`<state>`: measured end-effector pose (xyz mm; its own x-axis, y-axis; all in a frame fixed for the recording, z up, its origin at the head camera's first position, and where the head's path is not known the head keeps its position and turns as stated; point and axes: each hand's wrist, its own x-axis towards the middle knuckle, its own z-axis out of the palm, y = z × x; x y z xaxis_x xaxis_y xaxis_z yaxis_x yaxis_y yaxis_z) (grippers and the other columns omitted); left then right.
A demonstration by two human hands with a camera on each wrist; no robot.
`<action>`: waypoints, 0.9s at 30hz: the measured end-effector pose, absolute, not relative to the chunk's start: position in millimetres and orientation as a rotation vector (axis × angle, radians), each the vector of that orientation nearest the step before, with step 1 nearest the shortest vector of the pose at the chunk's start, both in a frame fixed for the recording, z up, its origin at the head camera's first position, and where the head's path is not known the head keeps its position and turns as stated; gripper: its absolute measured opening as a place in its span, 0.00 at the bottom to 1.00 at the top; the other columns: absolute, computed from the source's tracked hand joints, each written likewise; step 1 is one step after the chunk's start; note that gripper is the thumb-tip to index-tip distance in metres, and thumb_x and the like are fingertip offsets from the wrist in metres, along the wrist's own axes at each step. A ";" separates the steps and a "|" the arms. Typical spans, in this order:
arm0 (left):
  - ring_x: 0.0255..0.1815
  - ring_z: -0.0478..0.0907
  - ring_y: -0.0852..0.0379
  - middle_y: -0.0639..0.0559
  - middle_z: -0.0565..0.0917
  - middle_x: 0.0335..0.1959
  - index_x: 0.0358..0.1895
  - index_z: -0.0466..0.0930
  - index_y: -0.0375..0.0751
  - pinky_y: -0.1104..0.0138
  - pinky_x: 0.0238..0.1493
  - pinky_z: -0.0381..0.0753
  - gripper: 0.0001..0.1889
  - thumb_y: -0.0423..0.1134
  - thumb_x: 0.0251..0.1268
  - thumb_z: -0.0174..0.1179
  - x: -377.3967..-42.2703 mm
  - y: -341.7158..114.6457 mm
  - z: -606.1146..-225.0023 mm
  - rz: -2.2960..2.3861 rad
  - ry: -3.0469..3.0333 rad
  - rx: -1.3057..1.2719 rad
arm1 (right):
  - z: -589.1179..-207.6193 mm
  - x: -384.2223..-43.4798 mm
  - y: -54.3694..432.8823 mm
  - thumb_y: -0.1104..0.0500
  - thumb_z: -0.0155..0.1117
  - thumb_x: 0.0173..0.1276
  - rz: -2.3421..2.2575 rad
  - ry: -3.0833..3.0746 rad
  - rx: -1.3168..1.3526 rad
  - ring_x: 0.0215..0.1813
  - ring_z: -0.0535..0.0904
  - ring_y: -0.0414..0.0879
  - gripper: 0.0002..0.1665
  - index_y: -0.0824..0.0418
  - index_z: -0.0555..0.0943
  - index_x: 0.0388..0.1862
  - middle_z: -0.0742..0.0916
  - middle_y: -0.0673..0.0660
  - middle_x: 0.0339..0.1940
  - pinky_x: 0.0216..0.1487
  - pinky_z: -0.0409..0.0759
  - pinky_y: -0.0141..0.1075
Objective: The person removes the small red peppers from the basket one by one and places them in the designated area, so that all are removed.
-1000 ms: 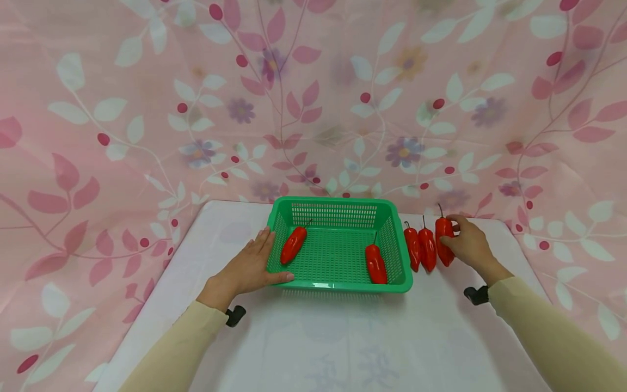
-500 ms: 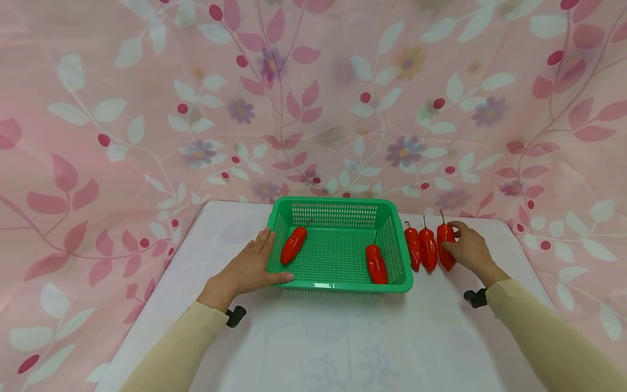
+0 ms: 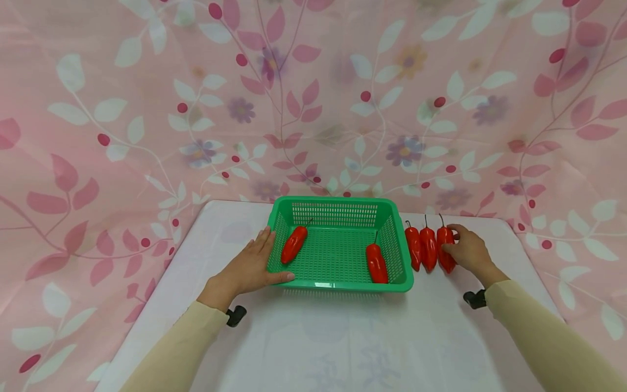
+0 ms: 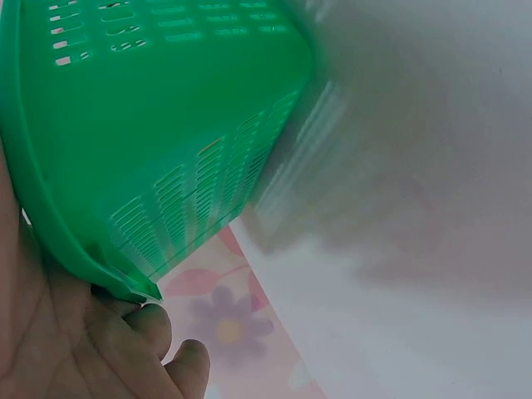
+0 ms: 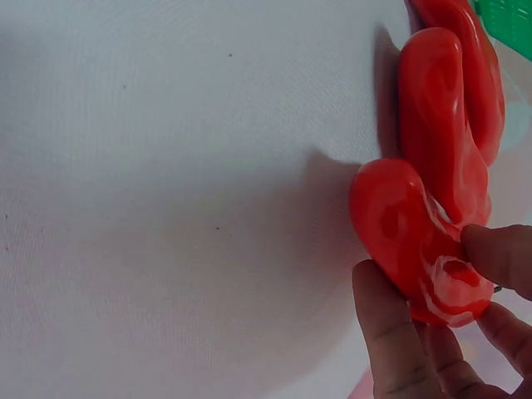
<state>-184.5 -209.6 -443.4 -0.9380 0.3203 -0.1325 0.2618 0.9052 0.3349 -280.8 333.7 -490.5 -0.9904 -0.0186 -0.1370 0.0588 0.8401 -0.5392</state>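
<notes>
My right hand (image 3: 471, 250) pinches a glossy red chili pepper (image 3: 444, 237) between thumb and fingers. In the right wrist view this chili pepper (image 5: 395, 212) lies at or just above the white surface; I cannot tell if it touches. To its left stand two more red chili peppers in a row, a middle one (image 3: 428, 249) and one (image 3: 413, 249) beside the basket. My left hand (image 3: 245, 267) rests on the left front corner of the green plastic basket (image 3: 323, 286), fingers straight along its side and thumb over the front rim. From below, the left wrist view shows the palm against the basket rim (image 4: 50, 216).
Inside the basket lie two red chili peppers, one at the left (image 3: 294, 245) and one at the right (image 3: 376, 264). A white-covered table (image 3: 338, 337) bears everything. Behind it hangs a pink floral cloth (image 3: 323, 109).
My right hand has lowered the chili pepper slightly toward the near side, and it now stands in line with the two beside it. The left hand and basket have not moved.
</notes>
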 end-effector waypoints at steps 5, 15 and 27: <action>0.89 0.44 0.37 0.37 0.42 0.89 0.86 0.43 0.32 0.43 0.86 0.49 0.68 0.79 0.59 0.62 -185.0 -209.4 -444.3 0.472 2.880 0.438 | -492.0 -280.7 334.5 0.56 0.65 0.75 -0.835 2.854 0.036 0.62 0.76 0.75 0.43 0.72 0.60 0.81 0.72 0.82 0.68 0.50 0.91 0.55; 0.88 0.44 0.37 0.37 0.42 0.89 0.86 0.43 0.32 0.43 0.86 0.49 0.68 0.80 0.59 0.61 -185.2 -209.5 -445.2 0.472 2.882 0.446 | -495.6 -281.6 336.8 0.56 0.66 0.74 -0.829 2.832 0.035 0.61 0.77 0.74 0.44 0.72 0.60 0.81 0.72 0.82 0.68 0.48 0.91 0.52; 0.88 0.44 0.37 0.38 0.41 0.89 0.86 0.42 0.32 0.43 0.86 0.49 0.68 0.80 0.59 0.61 -184.6 -210.3 -444.5 0.463 2.884 0.442 | -495.6 -281.0 337.7 0.55 0.65 0.74 -0.812 2.827 0.017 0.58 0.79 0.72 0.44 0.72 0.60 0.80 0.73 0.83 0.68 0.46 0.91 0.51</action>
